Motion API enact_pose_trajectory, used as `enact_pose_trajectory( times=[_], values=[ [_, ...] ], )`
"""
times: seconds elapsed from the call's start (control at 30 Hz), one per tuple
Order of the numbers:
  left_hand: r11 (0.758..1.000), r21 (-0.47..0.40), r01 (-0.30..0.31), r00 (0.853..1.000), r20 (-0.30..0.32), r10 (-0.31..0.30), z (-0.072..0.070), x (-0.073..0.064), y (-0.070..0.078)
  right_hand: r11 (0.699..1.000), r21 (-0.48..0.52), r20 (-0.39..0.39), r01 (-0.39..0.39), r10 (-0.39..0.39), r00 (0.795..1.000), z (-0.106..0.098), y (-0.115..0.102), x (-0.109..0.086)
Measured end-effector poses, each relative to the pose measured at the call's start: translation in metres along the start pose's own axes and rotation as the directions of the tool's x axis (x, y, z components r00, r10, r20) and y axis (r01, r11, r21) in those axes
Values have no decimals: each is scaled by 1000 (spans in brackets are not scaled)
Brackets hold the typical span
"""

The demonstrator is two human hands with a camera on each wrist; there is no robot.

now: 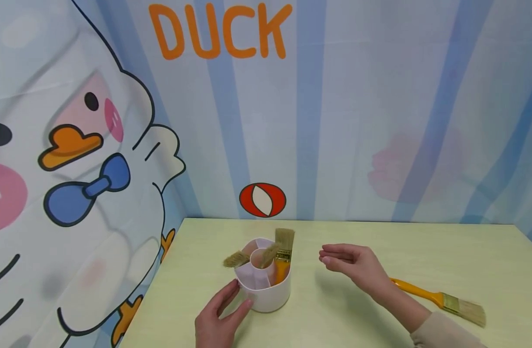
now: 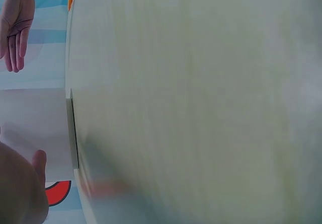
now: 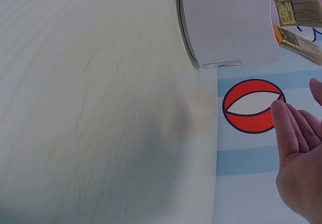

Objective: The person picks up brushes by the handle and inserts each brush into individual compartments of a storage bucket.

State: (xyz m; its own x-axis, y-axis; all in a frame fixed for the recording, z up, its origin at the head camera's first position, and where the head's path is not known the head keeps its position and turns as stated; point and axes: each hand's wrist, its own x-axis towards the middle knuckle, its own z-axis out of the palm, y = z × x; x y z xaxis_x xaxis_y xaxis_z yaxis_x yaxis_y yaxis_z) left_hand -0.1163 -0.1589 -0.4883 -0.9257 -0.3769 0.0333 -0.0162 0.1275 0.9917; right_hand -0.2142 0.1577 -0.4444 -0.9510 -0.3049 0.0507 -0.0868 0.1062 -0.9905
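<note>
A white brush holder (image 1: 270, 298) with several compartments around a round middle one stands on the table. Three paintbrushes stick out of it, bristles up. One paintbrush (image 1: 283, 256) with an orange handle is at its right side, another (image 1: 271, 253) shows at the middle, and a third paintbrush (image 1: 236, 259) leans out to the left. My left hand (image 1: 220, 314) holds the holder's near left side, fingertips at the rim and thumb in front. To the right of the holder, my right hand (image 1: 357, 266) hovers with fingers straight and together, holding nothing.
Another orange-handled paintbrush (image 1: 441, 300) lies on the pale yellow table (image 1: 170, 290), right of my right forearm. A striped blue cloth backdrop (image 1: 344, 121) with a printed duck rises behind the table's back edge.
</note>
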Motion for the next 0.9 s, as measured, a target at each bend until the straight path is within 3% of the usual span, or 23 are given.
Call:
enact_pose_trajectory(
  times=[0.13,0.37,0.53,0.73,0.9],
  values=[
    [1000,2,12,1000,-2,-12,0,-1,1,1000,-6,0,-3,3,1000,-2,2,1],
    [999,-15,-39,999,3,39,-2,-4,2,999,4,5,37,-37,999,-7,1,0],
    [999,-1,-43,999,-9,43,-7,-1,4,999,6,4,52,-52,999,-13,1,-2],
    [1000,11,-26,1000,-14,27,-16,12,12,999,-10,8,38,-38,999,-21,2,-1],
    [998,45,-51,996,76,48,-28,33,20,999,-34,13,16,-16,1000,-26,1,-2]
  ],
)
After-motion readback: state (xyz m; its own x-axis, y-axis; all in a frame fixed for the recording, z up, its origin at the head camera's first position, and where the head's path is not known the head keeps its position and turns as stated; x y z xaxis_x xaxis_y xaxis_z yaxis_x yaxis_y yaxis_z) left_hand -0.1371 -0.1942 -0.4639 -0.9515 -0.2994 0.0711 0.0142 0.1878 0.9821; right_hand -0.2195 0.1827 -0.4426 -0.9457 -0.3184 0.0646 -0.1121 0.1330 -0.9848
